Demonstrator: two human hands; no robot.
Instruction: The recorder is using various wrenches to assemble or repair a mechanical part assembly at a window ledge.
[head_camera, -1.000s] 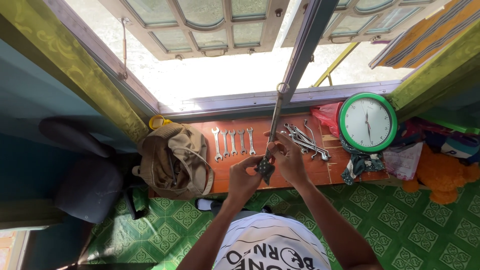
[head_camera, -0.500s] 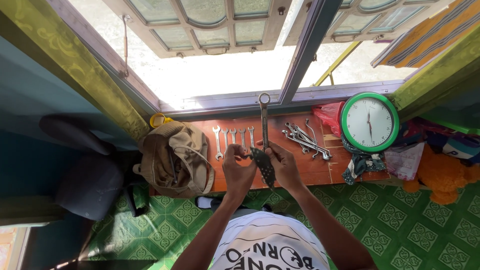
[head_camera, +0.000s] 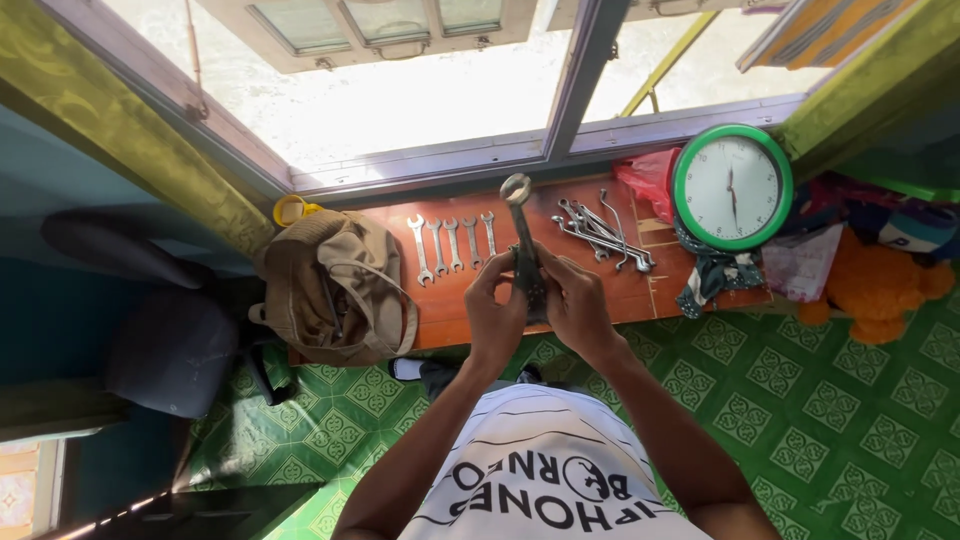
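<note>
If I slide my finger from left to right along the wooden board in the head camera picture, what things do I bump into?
Brown bag → row of four small spanners → big spanner held by both hands, left hand, right hand → heap of spanners → red plastic bag → green clock.

Between the left hand (head_camera: 497, 318) and right hand (head_camera: 577, 308) stands a wrench (head_camera: 521, 235) of dull, dark grey metal. Just beyond the left hand, 4 spanners (head_camera: 452, 243) gleam as polished steel on a matt reddish wooden board (head_camera: 450, 310). Left of them slumps a bag (head_camera: 335, 285) of rough brown cloth.
</note>
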